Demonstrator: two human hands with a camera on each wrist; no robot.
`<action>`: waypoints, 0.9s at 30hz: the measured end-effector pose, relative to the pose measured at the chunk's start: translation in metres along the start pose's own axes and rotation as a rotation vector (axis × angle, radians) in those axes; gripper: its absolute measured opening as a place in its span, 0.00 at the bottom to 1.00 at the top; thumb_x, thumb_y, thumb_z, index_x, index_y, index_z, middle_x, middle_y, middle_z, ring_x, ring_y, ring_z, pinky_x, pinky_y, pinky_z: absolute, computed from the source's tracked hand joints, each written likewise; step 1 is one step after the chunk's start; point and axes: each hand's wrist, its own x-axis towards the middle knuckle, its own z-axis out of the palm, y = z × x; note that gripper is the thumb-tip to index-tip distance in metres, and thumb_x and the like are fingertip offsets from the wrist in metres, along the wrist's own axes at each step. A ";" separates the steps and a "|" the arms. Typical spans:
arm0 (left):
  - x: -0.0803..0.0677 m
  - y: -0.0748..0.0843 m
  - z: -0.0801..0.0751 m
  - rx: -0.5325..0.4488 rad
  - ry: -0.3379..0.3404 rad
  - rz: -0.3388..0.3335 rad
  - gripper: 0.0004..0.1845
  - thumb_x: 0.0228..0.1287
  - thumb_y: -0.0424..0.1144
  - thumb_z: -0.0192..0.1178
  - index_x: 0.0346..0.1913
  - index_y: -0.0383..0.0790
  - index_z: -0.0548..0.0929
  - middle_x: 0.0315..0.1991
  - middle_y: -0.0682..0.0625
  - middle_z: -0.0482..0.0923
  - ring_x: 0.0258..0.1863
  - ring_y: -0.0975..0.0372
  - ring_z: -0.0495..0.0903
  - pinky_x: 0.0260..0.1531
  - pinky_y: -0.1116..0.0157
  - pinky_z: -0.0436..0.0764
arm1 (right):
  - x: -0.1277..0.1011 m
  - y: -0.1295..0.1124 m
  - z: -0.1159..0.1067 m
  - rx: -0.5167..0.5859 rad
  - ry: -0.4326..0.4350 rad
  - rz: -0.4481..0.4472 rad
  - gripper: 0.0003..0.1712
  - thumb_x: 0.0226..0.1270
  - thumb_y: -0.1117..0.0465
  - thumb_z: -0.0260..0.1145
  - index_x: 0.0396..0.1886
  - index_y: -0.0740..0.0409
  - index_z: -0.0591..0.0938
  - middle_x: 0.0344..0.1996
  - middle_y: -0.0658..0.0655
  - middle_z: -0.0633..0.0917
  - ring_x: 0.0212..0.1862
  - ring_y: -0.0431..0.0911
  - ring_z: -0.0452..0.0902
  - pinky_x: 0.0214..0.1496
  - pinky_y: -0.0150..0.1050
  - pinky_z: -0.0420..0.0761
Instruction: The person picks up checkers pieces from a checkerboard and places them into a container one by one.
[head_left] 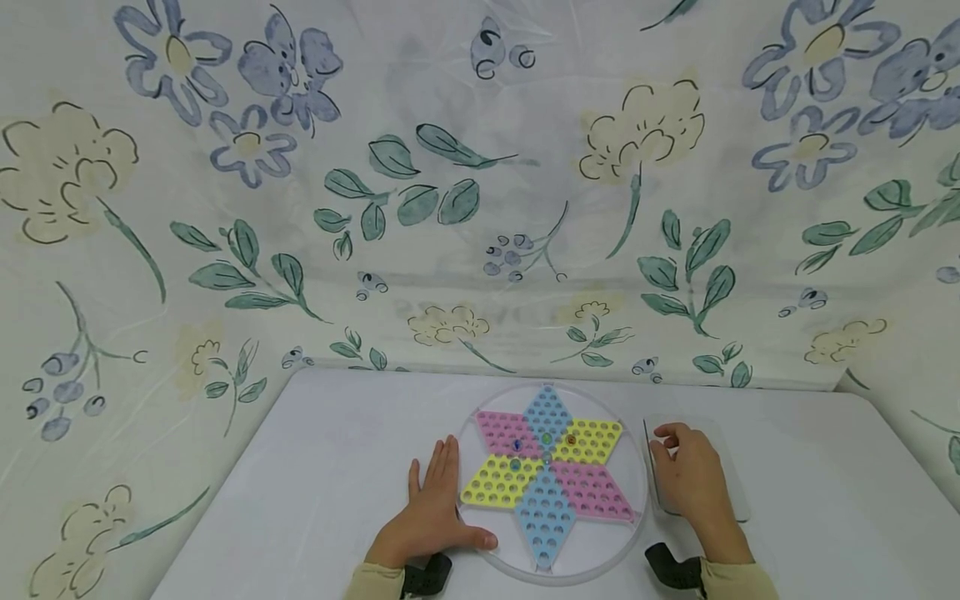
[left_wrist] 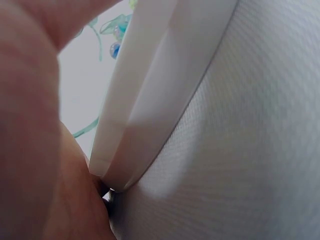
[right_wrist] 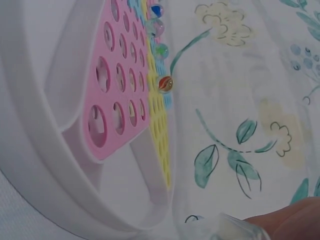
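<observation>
A round Chinese checkers board with a white rim carries a six-pointed star of pink, yellow and blue sections. Several glass marbles sit near its middle, among them a red-brown marble and a blue marble. My left hand rests along the board's left rim, fingers straight and thumb spread at the lower edge. To the right of the board, my right hand is over a clear flat rectangular container, its fingers bent near the left edge. Whether they pinch anything is hidden.
The white table runs out on both sides of the board. A floral cloth hangs behind and at the sides. Dark wrist devices are worn at both cuffs.
</observation>
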 end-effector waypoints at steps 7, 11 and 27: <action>0.000 0.001 -0.001 -0.006 -0.006 -0.002 0.80 0.38 0.65 0.79 0.78 0.24 0.35 0.80 0.32 0.33 0.79 0.42 0.30 0.69 0.37 0.25 | 0.001 -0.002 0.000 -0.005 0.003 0.001 0.16 0.74 0.64 0.60 0.53 0.72 0.79 0.41 0.67 0.79 0.40 0.55 0.75 0.39 0.49 0.79; -0.001 0.001 -0.001 -0.008 -0.008 -0.003 0.80 0.39 0.65 0.79 0.78 0.24 0.35 0.80 0.32 0.33 0.79 0.42 0.30 0.69 0.37 0.25 | 0.001 -0.002 0.001 -0.010 0.017 -0.019 0.16 0.74 0.64 0.60 0.53 0.72 0.79 0.41 0.67 0.80 0.41 0.55 0.75 0.41 0.50 0.79; -0.001 0.000 -0.002 0.015 -0.021 0.003 0.80 0.39 0.68 0.77 0.78 0.25 0.35 0.80 0.31 0.33 0.79 0.42 0.31 0.68 0.36 0.26 | 0.001 -0.011 -0.001 -0.004 0.013 -0.022 0.16 0.72 0.64 0.62 0.53 0.71 0.80 0.41 0.66 0.80 0.41 0.54 0.74 0.42 0.50 0.78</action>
